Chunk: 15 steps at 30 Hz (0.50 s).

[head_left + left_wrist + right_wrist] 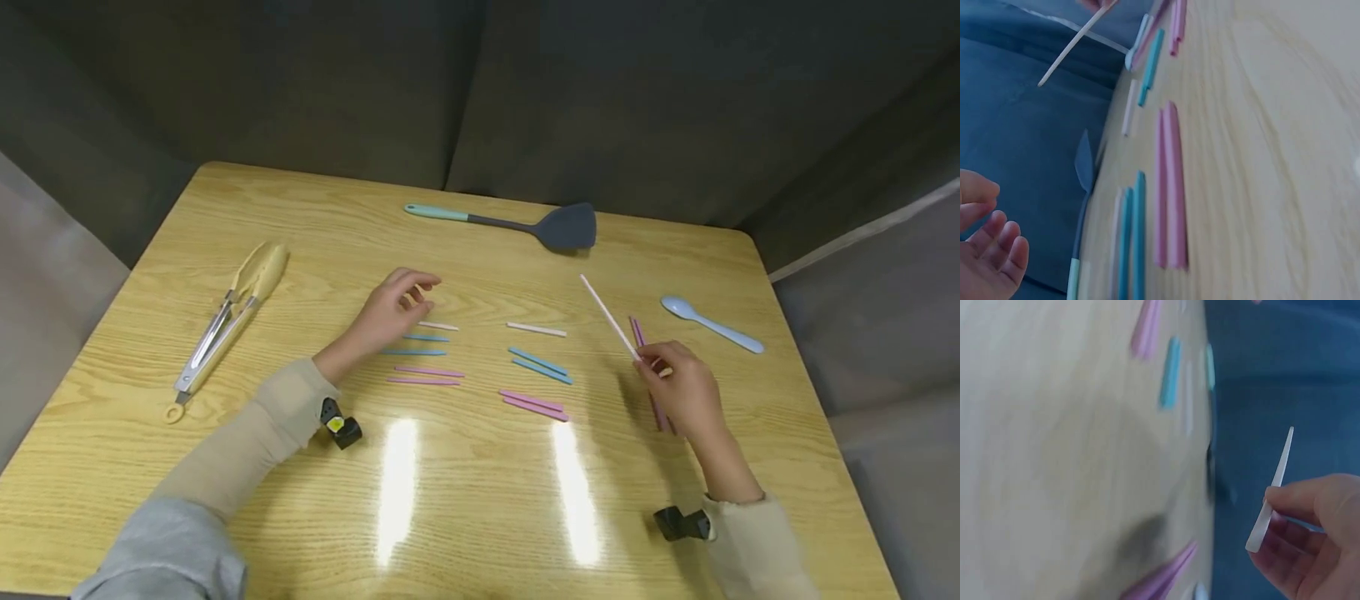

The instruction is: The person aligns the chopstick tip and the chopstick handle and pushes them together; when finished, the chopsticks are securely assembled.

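The tongs [231, 335] lie well left of the dark spatula [564, 229] and nearer me. My left hand [390, 308] hovers on the near side of the spatula's handle, released, its fingers loosely bent, beside one white stick [442, 326], two blue sticks [426, 338] and two pink sticks [423, 382]. Nearer me than the spatula's shaft lie a second white stick [536, 330], a blue pair [542, 371] and a pink pair [536, 408]. Right of the spatula and nearer me, my right hand [684, 387] pinches a third white stick [609, 315], slanting above two purple sticks [637, 331]. Farther right of the spatula is the light-blue spoon [712, 325].
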Available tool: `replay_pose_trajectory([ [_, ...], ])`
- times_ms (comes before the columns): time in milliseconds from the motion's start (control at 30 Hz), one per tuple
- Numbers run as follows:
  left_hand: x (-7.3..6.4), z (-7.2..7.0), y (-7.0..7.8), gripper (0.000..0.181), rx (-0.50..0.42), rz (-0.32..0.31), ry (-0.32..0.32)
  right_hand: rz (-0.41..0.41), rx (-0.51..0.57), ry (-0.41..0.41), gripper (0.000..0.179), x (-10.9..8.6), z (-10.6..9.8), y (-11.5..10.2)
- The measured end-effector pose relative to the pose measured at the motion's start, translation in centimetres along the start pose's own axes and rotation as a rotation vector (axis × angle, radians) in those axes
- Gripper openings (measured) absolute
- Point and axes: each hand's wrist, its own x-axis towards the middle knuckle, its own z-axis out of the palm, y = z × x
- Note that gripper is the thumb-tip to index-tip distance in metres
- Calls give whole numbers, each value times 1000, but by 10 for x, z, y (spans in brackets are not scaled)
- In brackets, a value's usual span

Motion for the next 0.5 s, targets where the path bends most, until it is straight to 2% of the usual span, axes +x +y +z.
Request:
replay_pose_trajectory([
  [33,1,0,-8,32,22,-3,-5,52,-5,-7,18,-5,-2,7],
  [133,2,-1,-13,31,66,-26,-15,189,-36,-31,23,-17,-8,26],
  [233,3,-1,-18,31,87,-50,-14,277,-63,-72,27,-26,-12,40],
  [500,5,2,-28,29,110,-106,-7,350,-92,-174,26,-37,-8,59],
])
